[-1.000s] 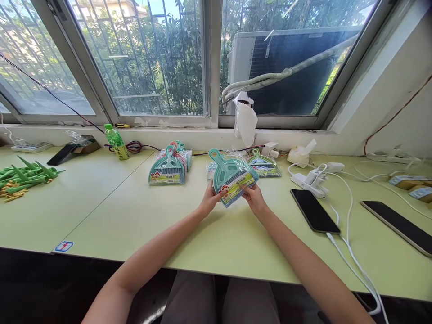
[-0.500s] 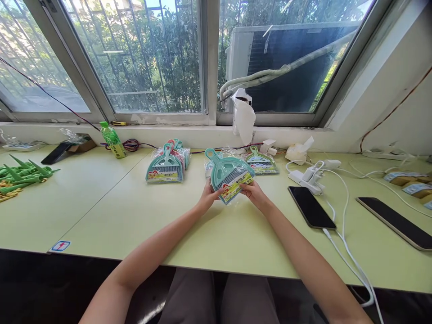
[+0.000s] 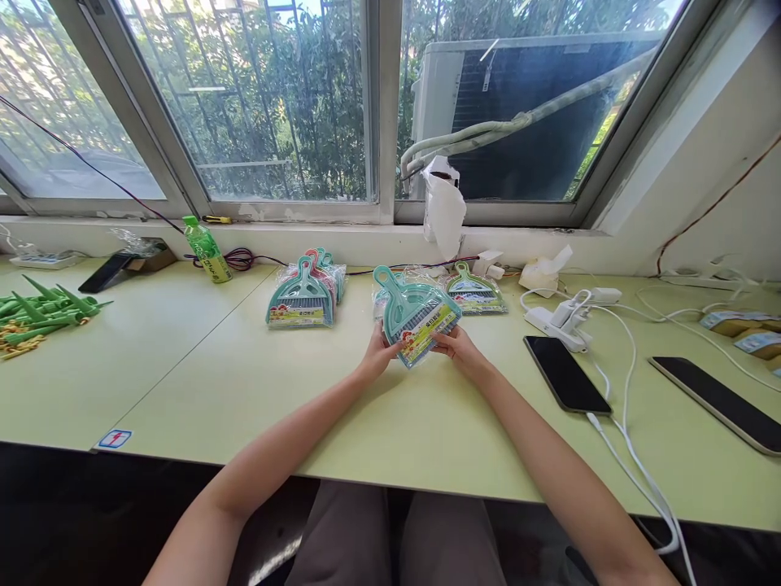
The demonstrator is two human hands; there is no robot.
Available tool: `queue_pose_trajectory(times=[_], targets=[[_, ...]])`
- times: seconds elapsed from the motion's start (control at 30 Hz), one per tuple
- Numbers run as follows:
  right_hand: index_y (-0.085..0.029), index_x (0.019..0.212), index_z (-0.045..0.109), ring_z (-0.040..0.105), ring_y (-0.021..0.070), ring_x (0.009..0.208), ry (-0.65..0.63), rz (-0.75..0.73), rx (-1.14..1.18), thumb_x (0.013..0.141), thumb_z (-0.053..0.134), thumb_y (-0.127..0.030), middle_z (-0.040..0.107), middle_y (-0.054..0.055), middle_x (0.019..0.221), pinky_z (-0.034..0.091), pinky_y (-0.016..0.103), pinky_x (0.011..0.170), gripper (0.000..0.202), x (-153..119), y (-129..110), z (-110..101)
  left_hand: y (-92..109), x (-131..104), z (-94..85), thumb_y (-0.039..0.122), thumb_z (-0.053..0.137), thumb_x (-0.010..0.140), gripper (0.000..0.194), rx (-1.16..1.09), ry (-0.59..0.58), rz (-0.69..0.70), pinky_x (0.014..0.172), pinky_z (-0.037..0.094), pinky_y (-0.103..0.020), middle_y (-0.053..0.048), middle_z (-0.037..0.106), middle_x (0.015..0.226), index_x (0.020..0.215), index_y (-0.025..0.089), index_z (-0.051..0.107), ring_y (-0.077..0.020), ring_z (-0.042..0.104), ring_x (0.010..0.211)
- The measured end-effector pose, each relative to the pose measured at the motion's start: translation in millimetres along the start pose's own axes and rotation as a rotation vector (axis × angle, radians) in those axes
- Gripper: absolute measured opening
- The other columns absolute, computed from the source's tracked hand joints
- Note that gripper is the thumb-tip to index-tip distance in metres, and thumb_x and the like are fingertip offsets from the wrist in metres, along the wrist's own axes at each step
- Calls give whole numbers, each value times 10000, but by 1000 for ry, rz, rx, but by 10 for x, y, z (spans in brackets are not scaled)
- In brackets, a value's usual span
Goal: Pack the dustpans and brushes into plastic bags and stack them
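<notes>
One counter [image 3: 201,391]: long, pale yellow-green and smooth, its back edge below the window, its front edge just before the person's knees.
Window [image 3: 386,122]: grey metal frame and glass panes, beyond the back edge.
Stack [image 3: 302,289]: turquoise and pink plastic dustpan-and-brush packs in clear film, near the back edge, left of the hands.
Held set [image 3: 421,313]: turquoise plastic dustpan with a grey-bristled brush and a yellow label, in clear film, raised before the back half of the counter; tilted, handle toward the back-left. Whether its lower edge touches the counter, I cannot tell.
Green set [image 3: 474,295]: olive-green plastic dustpan pack in clear film, near the back edge, just right of the held set.
Left hand [image 3: 378,356]: gripping the held set by its lower left side, thumb across the front.
Right hand [image 3: 456,344]: gripping the same set by its lower right side, thumb on the label.
Black phone [image 3: 567,374]: flat, glossy rectangle, right of the hands, midway between front and back edges.
Green bottle [image 3: 207,251]: slim plastic with a green cap, leaning, at the back edge left of the stack.
Sticker [image 3: 115,439]: white and blue, red arrow, at the front edge toward the left.
</notes>
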State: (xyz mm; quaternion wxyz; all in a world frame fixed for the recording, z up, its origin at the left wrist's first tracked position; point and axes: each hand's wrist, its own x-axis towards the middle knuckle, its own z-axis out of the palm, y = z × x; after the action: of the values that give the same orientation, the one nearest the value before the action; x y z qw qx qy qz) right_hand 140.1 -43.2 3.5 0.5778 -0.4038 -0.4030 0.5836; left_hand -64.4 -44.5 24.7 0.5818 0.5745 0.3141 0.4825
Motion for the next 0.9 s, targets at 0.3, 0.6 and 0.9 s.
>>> queue_pose_trajectory(times=[0.3,0.6,0.9], targets=[[-191,913,636,685,197,851,31,-8,-43,518,872,-267,722,41,974,599,334,710,466,-11,12,14,5,6,-13,432,797,620,775,21,3,-22,618,558,-302,-93,624,1156,1257,219,410,-299,614,1030],[-199,879,638,686,188,806,39,-8,-39,511,868,-255,728,27,930,600,320,677,438,-15,5,7,-2,-5,-17,391,787,649,708,23,-6,-22,593,518,-249,-65,647,1087,1234,223,425,-249,635,953],[-197,898,619,693,199,805,68,-7,-9,523,867,-263,724,33,942,604,338,685,454,-53,23,78,-8,18,-11,372,814,627,776,4,13,84,925,497,-404,-93,601,1213,1282,210,429,-287,559,1141]])
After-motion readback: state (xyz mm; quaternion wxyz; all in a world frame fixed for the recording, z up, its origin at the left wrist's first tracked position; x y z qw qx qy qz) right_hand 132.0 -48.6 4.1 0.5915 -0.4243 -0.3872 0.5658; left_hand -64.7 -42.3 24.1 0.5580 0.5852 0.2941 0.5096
